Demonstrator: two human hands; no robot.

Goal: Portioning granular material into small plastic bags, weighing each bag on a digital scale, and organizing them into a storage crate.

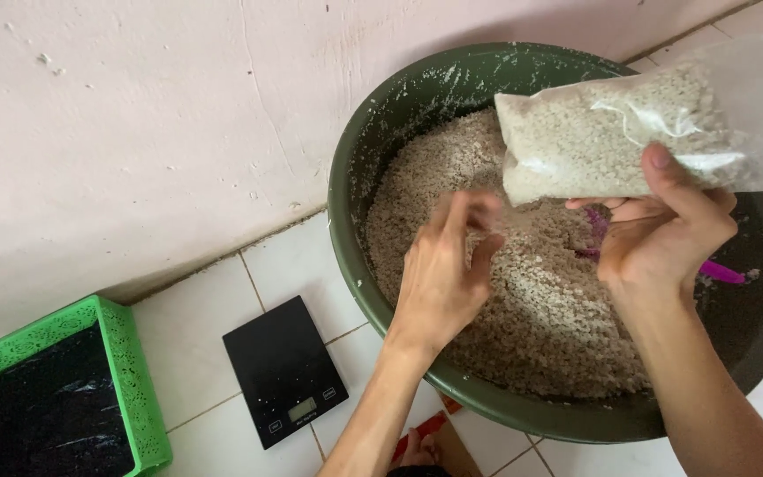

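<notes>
While right hand (664, 221) grips bag (611, 132) | lengthwise left-right | left hand (443, 265) loosely open

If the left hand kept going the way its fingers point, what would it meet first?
Probably the clear bag of grains held by the right hand; the left hand points up toward its lower corner, though depth is unclear.

bag (602, 132): clear plastic, filled with pale grains, lying sideways above the green basin's right side
screen (302, 409): small grey rectangle, near edge of the black scale on the floor tiles
</notes>
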